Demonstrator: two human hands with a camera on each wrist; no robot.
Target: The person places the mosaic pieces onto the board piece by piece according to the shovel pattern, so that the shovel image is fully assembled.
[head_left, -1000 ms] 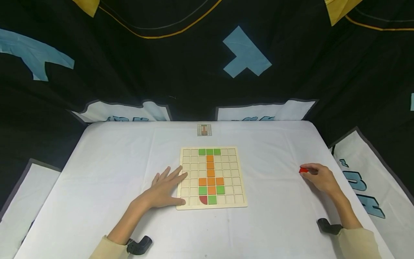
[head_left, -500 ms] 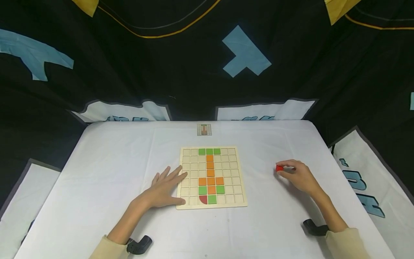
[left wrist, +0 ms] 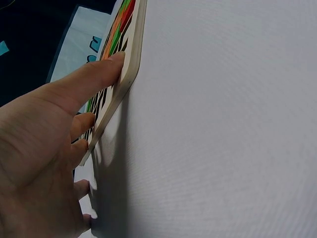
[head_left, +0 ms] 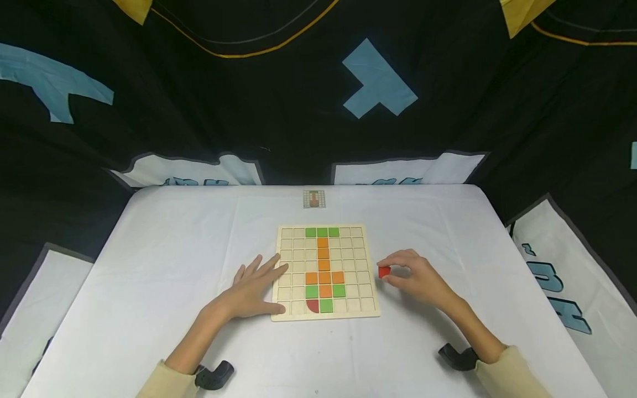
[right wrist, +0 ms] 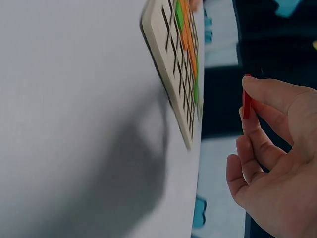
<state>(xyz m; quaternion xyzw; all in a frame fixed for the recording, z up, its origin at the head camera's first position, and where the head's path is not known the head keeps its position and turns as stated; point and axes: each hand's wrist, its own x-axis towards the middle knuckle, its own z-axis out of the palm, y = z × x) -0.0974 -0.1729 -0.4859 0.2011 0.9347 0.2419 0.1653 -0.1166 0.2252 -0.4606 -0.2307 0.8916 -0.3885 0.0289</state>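
Note:
A light wooden grid board point(head_left: 365, 305) lies mid-table. Green tiles point(head_left: 322, 232) line its top, an orange column point(head_left: 324, 265) runs down the middle, and a dark red quarter-round tile point(head_left: 313, 306) sits in the bottom row beside a green one. My left hand point(head_left: 244, 293) rests with spread fingers on the board's left edge, its thumb point(left wrist: 101, 74) lying over the near corner. Just off the right edge, my right hand point(head_left: 418, 279) pinches a thin red tile point(right wrist: 246, 99) between thumb and fingers. The wrist view shows it raised above the table.
A small pattern card point(head_left: 314, 199) lies behind the board. White cloth point(head_left: 174, 232) covers the table, with a dark curtain point(head_left: 224, 110) beyond its far edge. Each wrist carries a black camera mount point(head_left: 215, 376).
My right hand has carried the red tile leftward from the table's right side to beside the board's right edge. The left hand has stayed in place.

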